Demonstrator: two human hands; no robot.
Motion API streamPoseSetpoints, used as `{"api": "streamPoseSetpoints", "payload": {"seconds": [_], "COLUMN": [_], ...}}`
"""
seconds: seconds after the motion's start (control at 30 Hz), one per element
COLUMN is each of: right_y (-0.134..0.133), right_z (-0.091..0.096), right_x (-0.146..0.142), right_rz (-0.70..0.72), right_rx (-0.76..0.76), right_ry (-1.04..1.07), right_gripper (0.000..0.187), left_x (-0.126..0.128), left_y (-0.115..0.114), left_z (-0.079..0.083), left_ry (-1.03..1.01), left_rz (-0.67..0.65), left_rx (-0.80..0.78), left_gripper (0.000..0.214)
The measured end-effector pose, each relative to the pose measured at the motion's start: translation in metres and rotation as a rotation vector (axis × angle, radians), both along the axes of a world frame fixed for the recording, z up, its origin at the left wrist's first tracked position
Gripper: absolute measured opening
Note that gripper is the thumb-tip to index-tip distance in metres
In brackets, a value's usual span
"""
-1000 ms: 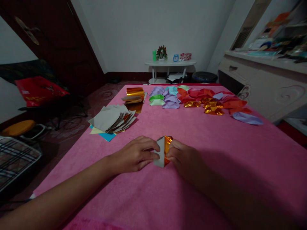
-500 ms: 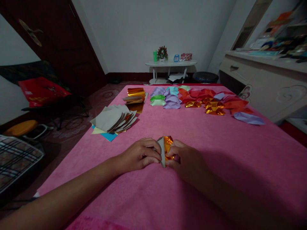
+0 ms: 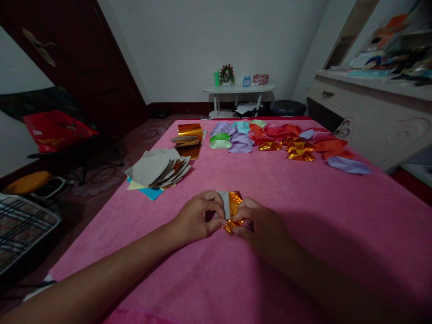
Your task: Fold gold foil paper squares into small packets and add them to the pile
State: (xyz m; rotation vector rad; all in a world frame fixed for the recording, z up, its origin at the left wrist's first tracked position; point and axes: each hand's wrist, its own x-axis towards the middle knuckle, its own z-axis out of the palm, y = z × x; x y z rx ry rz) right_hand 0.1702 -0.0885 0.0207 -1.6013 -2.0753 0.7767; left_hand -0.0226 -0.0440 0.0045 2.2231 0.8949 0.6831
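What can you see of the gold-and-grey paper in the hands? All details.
The paper is small and partly folded: shiny, crinkled, foil-like gold on the right, dull grey on the left, with gold also at the near end. It sits over the pink cloth. The left hand holds its left side and near end; the right hand pinches its right side. Fingers hide parts of it.

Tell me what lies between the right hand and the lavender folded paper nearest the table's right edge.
Only bare pink surface lies between the right hand and that lavender folded paper; the head view shows it.
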Motion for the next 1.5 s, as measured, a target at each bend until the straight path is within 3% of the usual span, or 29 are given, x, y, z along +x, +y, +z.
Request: {"api": "streamPoseSetpoints", "payload": {"seconds": [0.67, 0.87, 1.07, 1.33, 1.5], "right_y": [0.005, 0.007, 0.007, 0.008, 0.006], "right_z": [-0.006, -0.011, -0.011, -0.008, -0.003], "right_x": [0.003, 0.004, 0.005, 0.010, 0.005], "right_rz": [-0.037, -0.075, -0.045, 0.032, -0.022], "right_rx": [-0.044, -0.061, -0.040, -0.076, -0.088], "right_ry": [0.066, 0.143, 0.138, 0.191, 0.101], "right_gripper": [0.004, 0.029, 0.011, 0.010, 0.007], "left_x": [0.001, 0.001, -0.001, -0.007, -0.007], "left_y": [-0.004, -0.004, -0.002, 0.000, -0.001], "left_z": [-0.008, -0.007, -0.007, -0.003, -0.003], "left_ry": [0.117, 0.150, 0.119, 0.037, -0.002], "left_rz": [0.058, 0.044, 0.006, -0.103, -0.099], "left_rx": [0.099, 0.088, 0.064, -0.029, -0.050], "left_gripper": [0.012, 0.016, 0.025, 0.016, 0.015]}}
